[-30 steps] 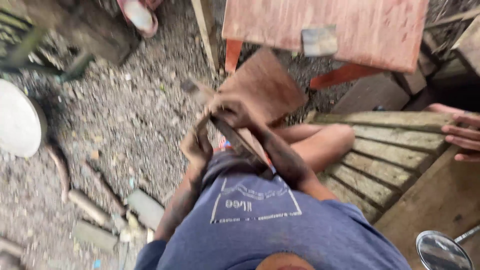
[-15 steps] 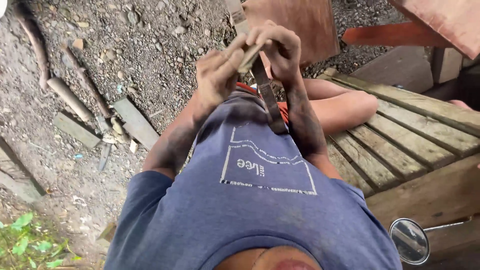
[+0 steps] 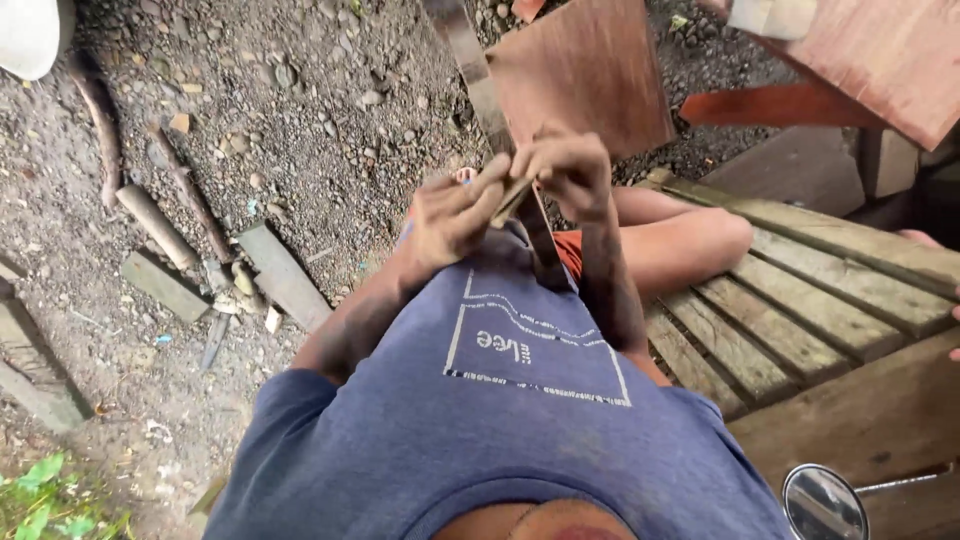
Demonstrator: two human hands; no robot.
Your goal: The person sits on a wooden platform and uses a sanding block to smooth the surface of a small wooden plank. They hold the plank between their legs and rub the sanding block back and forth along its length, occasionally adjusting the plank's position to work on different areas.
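I look down my blue shirt at both hands raised in front of my chest. My left hand [image 3: 450, 215] and my right hand [image 3: 570, 170] pinch a small flat tan piece [image 3: 512, 198] between their fingertips. A long narrow dark strip [image 3: 540, 235] runs from under the hands down toward my lap; which hand grips it is hidden. My bent knee [image 3: 690, 240] rests on a slatted wooden bench [image 3: 800, 300].
A reddish-brown board [image 3: 585, 70] and a grey slat [image 3: 470, 60] lie on gravel ahead. Wood scraps and sticks [image 3: 170, 240] sit left. A red wooden table [image 3: 860, 60] stands upper right. A round mirror [image 3: 825, 503] shows bottom right. Another person's fingers [image 3: 950, 300] touch the right edge.
The view has shifted and moved closer. My hands stay together at chest height, now working the small tan piece with the fingertips.
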